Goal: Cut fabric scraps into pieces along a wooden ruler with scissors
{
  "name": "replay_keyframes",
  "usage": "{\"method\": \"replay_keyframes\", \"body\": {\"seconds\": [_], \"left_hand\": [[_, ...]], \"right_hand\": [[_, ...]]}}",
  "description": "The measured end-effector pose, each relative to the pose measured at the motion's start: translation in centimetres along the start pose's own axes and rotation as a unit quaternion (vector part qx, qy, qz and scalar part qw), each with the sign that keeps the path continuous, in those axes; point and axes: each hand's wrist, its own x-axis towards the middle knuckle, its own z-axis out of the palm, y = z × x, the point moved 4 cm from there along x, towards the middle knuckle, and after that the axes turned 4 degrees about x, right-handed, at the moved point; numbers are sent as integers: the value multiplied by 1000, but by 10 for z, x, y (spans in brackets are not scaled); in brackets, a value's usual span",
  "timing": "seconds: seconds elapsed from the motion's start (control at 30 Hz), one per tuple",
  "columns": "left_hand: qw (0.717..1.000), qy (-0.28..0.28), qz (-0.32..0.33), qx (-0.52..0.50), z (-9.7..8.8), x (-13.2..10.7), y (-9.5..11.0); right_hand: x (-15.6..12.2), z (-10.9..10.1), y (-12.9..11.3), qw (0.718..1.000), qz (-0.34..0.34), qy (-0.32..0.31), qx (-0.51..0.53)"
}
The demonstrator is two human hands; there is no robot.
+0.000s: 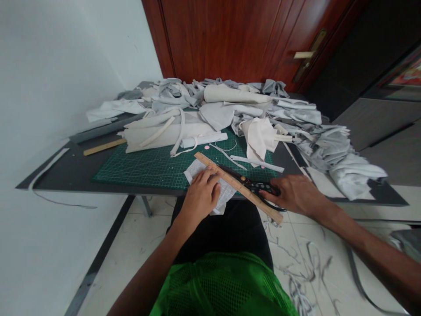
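a dark tabletop stands before a reddish-brown wooden door. heaps of grey and off-white fabric scraps crowd its far side, and another grey heap fills the right end. a gridded green cutting mat lies in the middle, its far part covered by a folded cream cloth and a white roll. a flat yellowish stick lies to the left. just beyond the working spot, a pale strip and thin offcuts litter the mat. more scraps are strewn on the tiled floor.

at the near edge, a light grey cloth piece lies partly on the mat and hangs over the edge. a wooden ruler slants across it, its near end jutting past the table. the left hand lies with its fingers slightly spread, pressing on the ruler and cloth. the right hand is closed around the black handles of scissors, whose blades lie along the ruler's far side; how far they are parted cannot be told.
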Motion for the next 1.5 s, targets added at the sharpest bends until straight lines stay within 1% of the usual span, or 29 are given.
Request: {"method": "replay_keyframes", "body": {"seconds": [0.13, 0.33, 0.47, 0.67, 0.8, 0.9, 1.07, 1.17, 1.33, 1.5], "left_hand": [[1000, -3, 0, -1, 0, 0, 0], [1000, 8, -2, -8, 0, 0, 1], [1000, 12, -3, -16, 0, -1, 0], [1000, -5, -1, -12, 0, -1, 0], [1000, -4, -1, -12, 0, -1, 0], [1000, -2, 2, -8, 0, -1, 0], [1000, 1, 8, -5, 0, -1, 0], [1000, 4, 9, -3, 0, -2, 0], [1000, 6, 6, -6, 0, -2, 0], [1000, 3, 5, -2, 1, -3, -1]], "right_hand": [[-3, 4, 5, 999, 15, 2, 43], [-16, 9, 20, 997, 9, -3, 77], [-21, 11, 23, 995, 18, -7, 97], [-24, 15, 24, 994, 21, -20, 108], [-28, 13, 23, 993, 23, -8, 116], [-30, 11, 20, 993, 24, -11, 117], [-31, 6, 14, 996, 25, -2, 86], [-26, 3, 7, 997, 33, 11, 67], [-13, 1, -2, 998, 47, 15, 49], [-9, 2, 2, 997, 45, 14, 56]]}}
